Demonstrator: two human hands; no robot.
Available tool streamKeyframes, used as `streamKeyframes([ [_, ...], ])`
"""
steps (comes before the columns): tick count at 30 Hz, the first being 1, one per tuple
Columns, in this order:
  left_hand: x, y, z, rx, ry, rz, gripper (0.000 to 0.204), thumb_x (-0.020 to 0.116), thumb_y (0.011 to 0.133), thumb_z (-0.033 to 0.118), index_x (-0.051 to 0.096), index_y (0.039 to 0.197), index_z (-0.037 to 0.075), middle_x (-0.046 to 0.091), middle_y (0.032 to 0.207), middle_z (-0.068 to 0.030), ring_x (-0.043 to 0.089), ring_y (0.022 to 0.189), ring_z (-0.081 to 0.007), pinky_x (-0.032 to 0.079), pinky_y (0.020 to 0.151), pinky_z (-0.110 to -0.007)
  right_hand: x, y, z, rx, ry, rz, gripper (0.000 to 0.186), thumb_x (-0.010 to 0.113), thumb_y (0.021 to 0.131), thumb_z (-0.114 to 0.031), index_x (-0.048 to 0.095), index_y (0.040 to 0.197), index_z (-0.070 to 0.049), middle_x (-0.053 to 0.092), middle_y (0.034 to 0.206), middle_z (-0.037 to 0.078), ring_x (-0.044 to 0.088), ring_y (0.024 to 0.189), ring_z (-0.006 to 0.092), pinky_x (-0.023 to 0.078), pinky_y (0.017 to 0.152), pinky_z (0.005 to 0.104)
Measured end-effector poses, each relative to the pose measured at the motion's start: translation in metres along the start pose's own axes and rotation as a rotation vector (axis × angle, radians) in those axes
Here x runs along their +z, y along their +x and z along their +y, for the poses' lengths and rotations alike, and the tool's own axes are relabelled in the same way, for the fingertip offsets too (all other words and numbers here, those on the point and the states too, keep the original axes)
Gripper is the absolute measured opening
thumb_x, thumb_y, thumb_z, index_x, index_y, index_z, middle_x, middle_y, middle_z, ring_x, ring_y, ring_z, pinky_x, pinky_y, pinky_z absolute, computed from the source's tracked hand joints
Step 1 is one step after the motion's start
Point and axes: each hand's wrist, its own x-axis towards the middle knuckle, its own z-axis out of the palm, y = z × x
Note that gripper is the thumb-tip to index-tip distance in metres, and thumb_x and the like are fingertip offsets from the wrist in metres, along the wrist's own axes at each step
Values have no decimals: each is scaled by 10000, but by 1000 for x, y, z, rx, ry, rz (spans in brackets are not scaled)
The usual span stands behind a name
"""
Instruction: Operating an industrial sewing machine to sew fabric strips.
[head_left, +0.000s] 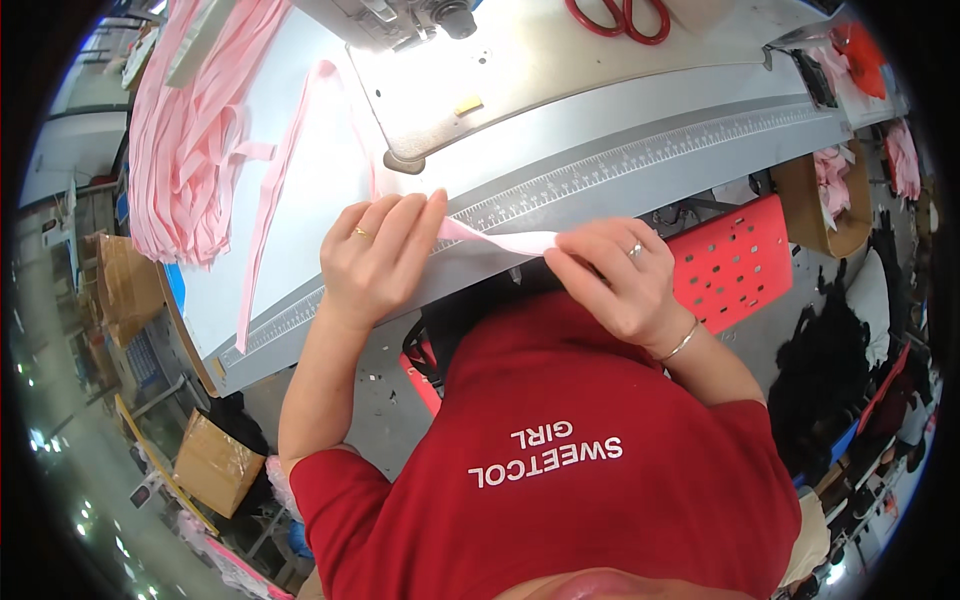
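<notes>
A pink fabric strip [497, 239] stretches between my two hands above the near edge of the sewing table, slightly twisted along its length. My left hand [385, 245], with a ring on one finger, is closed on the strip's left part. At the other end, the fingers of my right hand [620, 272] pinch it. Beyond my left hand, a loose length of pink strip [290, 170] loops over the tabletop and hangs toward the front edge. The sewing machine head [400, 20] stands lit at the top of the view.
A heap of pink strips [185, 150] lies at the left of the table. A printed ruler [600, 165] runs along the front edge. Red-handled scissors [625, 15] and a small yellow piece [468, 105] rest on the machine bed. A red perforated stool [735, 260] stands below, right.
</notes>
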Motion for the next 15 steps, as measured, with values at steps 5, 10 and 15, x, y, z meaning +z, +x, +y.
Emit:
streamKeyframes([
  [5,-2,-4,-2,-2,65,2,204,686,694,64,677,897,43,672,886,-40,667,807,-169,499,668,-284,1,-6,-5,-97,-66,69,166,697,692,-33,679,856,-51,653,912,37,643,816,169,521,716,309],
  [10,-3,-10,-2,-33,13,1,177,678,710,46,663,886,41,665,869,-52,668,806,-186,509,690,-304,-4,-12,-8,-145,-76,76,140,701,691,-44,686,830,-57,652,910,33,644,815,168,522,720,297],
  [15,-13,1,22,13,-137,14,241,654,756,25,687,995,12,571,718,-59,613,670,-198,507,682,-327,-29,-81,29,125,101,-17,222,708,712,27,682,923,-35,664,908,91,663,793,268,550,659,377],
])
